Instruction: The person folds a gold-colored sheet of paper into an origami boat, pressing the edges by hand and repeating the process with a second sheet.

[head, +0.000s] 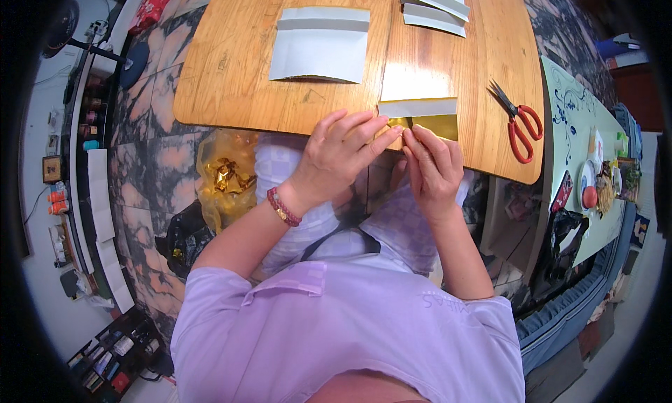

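Observation:
At the near edge of a wooden table (pixel 236 61), a gold-faced sheet (pixel 438 124) with a folded white strip along its far side lies under my fingertips. My left hand (pixel 344 145) reaches over its left end, thumb and forefinger on the gold face. My right hand (pixel 434 166) pinches its near edge, close to my left fingertips. Red-handled scissors (pixel 517 122) rest partly open to the right. A white folded sheet (pixel 320 46) lies farther off on the left. Several similar white sheets (pixel 436 9) overlap at the far right.
A yellow translucent plastic bag (pixel 226 177) with crumpled gold foil hangs below the table edge at left, above a black bag (pixel 189 240). A glass-topped table (pixel 577 109) stands at right, bearing a plate, a red round object and another black bag (pixel 564 245).

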The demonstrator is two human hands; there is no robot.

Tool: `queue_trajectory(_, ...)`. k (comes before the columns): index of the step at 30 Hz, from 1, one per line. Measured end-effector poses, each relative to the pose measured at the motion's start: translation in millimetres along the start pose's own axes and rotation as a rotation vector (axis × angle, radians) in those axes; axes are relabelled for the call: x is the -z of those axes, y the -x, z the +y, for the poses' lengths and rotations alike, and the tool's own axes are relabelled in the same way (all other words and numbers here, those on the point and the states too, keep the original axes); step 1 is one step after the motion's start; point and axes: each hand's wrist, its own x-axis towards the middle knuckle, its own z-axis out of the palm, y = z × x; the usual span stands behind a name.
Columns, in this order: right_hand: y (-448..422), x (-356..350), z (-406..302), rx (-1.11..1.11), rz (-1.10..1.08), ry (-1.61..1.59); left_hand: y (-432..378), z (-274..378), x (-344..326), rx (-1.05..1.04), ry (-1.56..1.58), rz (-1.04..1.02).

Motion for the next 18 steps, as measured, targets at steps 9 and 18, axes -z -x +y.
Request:
queue_trajectory(9, 8.4, 22.0, -1.4, 0.062, -0.09, 0.089, -2.2, -9.1, 8.6, 0.045, 0.026, 0.001)
queue_trajectory(18, 15.7, 24.2, -0.6, 0.054, -0.127, 0.114, -2.7, 5.9, 18.7, 0.14, 0.031, 0.015)
